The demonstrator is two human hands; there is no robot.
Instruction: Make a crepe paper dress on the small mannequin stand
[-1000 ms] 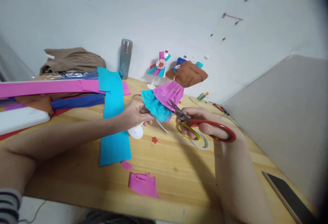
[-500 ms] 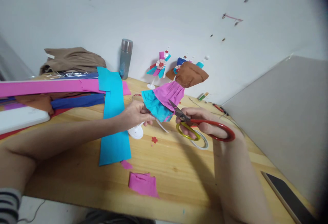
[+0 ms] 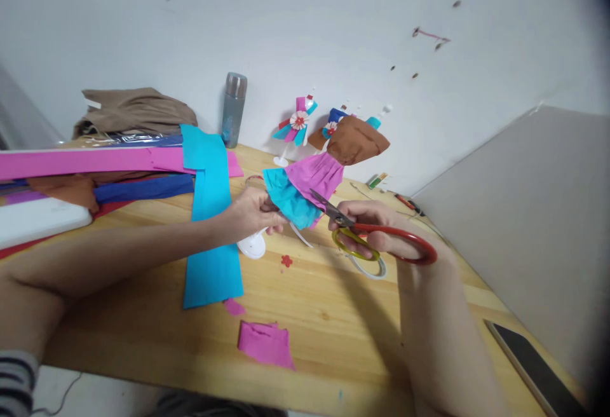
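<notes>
My left hand [image 3: 258, 212] pinches the lower end of a layered crepe-paper piece, with a blue layer [image 3: 290, 198], a pink layer [image 3: 318, 174] and a brown layer [image 3: 356, 140] fanning up to the right. Scissors [image 3: 386, 234] with one red and one yellow handle are in my right hand [image 3: 369, 226]. Their blades lie against the pink and blue paper's right edge. Just below my left hand a white round base [image 3: 252, 245] shows; what joins it is hidden.
Blue paper [image 3: 212, 232] lies left of centre, pink scraps [image 3: 267, 343] near the front edge. Behind stand a flask [image 3: 234, 110] and a decorated stand [image 3: 298, 121]. A white tape ring [image 3: 369, 269] is under my right hand; a phone [image 3: 534, 366] lies at right.
The scissors' yellow handle has moved slightly right, nearer the red one, and the blades look more closed. My left hand and the paper piece have hardly moved.
</notes>
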